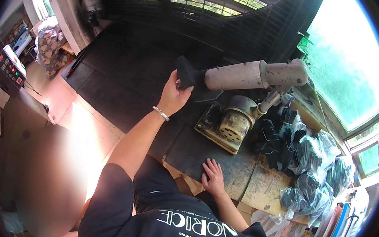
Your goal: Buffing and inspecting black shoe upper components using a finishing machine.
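My left hand (176,93), with a bracelet at its wrist, is closed on a black piece (187,73) whose exact kind I cannot make out. That piece sits at the open end of a grey cylindrical machine head (235,75), and its far end sticks up beyond my fingers. A jointed metal arm (269,101) links the head to a worn, stained round base (236,122) on a square plate. My right hand (214,177) lies flat near the table's front edge, fingers spread, holding nothing.
A dark-covered worktable (126,69) stretches in front of me. Black pieces (273,140) and clear plastic bags (312,172) of dark items pile up at the right. A dark slatted grille (232,24) stands behind. At the left are a control box (11,69) with buttons and a blurred shape (51,183).
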The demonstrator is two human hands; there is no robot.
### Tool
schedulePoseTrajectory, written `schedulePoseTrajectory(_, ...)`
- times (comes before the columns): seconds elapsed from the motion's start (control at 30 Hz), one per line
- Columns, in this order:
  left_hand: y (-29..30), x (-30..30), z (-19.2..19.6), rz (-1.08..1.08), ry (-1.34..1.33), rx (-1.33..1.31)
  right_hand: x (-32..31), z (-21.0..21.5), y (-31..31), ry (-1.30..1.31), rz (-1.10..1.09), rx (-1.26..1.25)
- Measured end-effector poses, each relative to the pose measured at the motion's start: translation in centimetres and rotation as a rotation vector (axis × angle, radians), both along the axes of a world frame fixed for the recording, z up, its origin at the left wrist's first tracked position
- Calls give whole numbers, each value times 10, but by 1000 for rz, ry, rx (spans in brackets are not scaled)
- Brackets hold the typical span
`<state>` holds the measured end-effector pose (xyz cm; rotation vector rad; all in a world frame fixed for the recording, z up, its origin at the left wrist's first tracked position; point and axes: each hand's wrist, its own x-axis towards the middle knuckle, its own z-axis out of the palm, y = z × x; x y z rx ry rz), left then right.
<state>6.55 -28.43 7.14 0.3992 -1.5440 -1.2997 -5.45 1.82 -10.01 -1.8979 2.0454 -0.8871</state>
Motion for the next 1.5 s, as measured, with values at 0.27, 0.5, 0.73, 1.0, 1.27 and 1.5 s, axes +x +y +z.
schedulePoseTrajectory(0.27, -5, -24, -9, -49, 57, 66, 0, -1, 0, -14, -2, 14)
schedulePoseTrajectory(0.5, -8, -32, -14, -62, 106, 13, 0, 0, 0, -8, 3, 22)
schedulePoseTrajectory(0.73, -2, -21, -7, -58, 63, 57, 0, 1, -1, -6, 2, 14)
schedulePoseTrajectory(1.0, 2, 1, -3, -17, 4, -5, 0, 0, 0, 7, 2, 2)
schedulePoseTrajectory(1.27, 10, 24, -1, -7, 41, 41, 1, -1, -1, 16, 4, -9)
schedulePoseTrajectory(1.5, 15, 40, 2, 3, 30, 58, 1, -2, 0, 11, 2, -3)
